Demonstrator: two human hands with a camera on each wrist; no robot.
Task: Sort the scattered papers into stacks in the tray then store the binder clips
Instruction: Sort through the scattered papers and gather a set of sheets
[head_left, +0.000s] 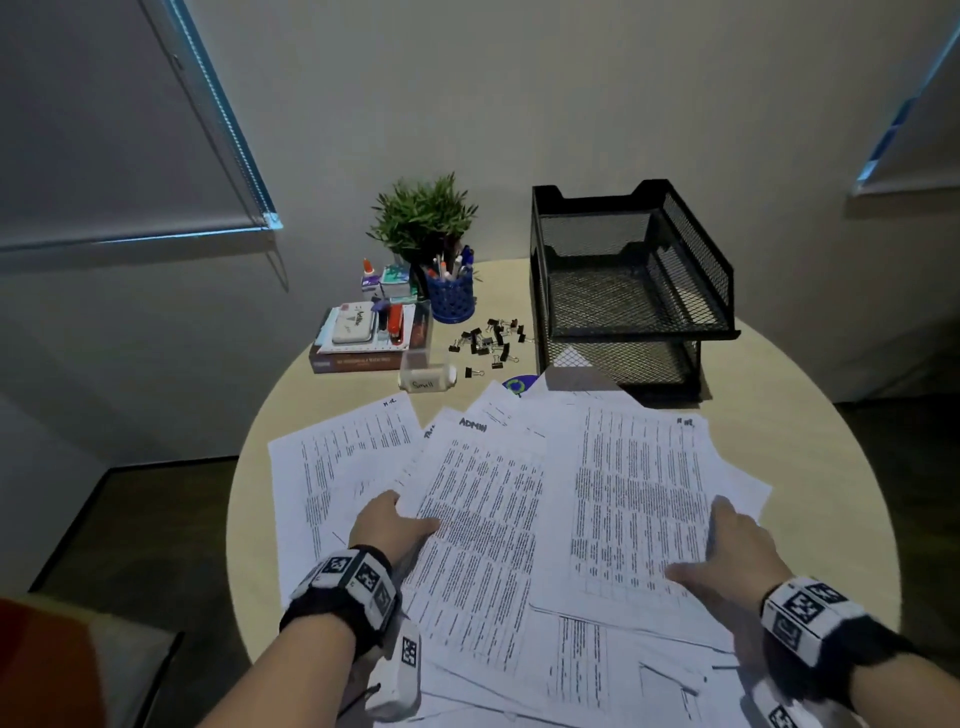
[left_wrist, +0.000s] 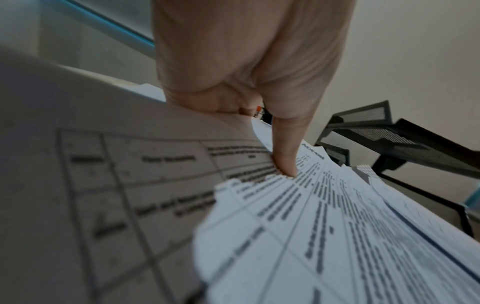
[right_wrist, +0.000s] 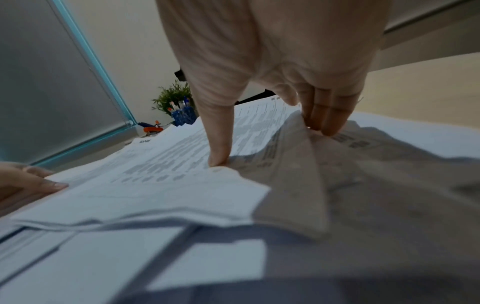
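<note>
Several printed sheets lie fanned across the round table (head_left: 810, 467). My left hand (head_left: 410, 512) pinches the left edge of the sheet headed ADMIN (head_left: 483, 525), with the thumb (left_wrist: 285, 156) on top and the fingers tucked beneath it. My right hand (head_left: 711, 540) pinches the right edge of the large right sheet (head_left: 634, 493). Its thumb (right_wrist: 218, 152) presses on top while the fingers (right_wrist: 324, 121) curl under the lifted edge. The black two-tier mesh tray (head_left: 701, 244) stands at the back right. A heap of black binder clips (head_left: 491, 338) lies to the left of the tray.
A small clear container labelled "Small" (head_left: 426, 376) lies in front of the clips. Behind it are a blue pen cup (head_left: 451, 299), a plant (head_left: 423, 218) and a book stacked with a stapler and boxes (head_left: 363, 338). More sheets overlap the table's near edge.
</note>
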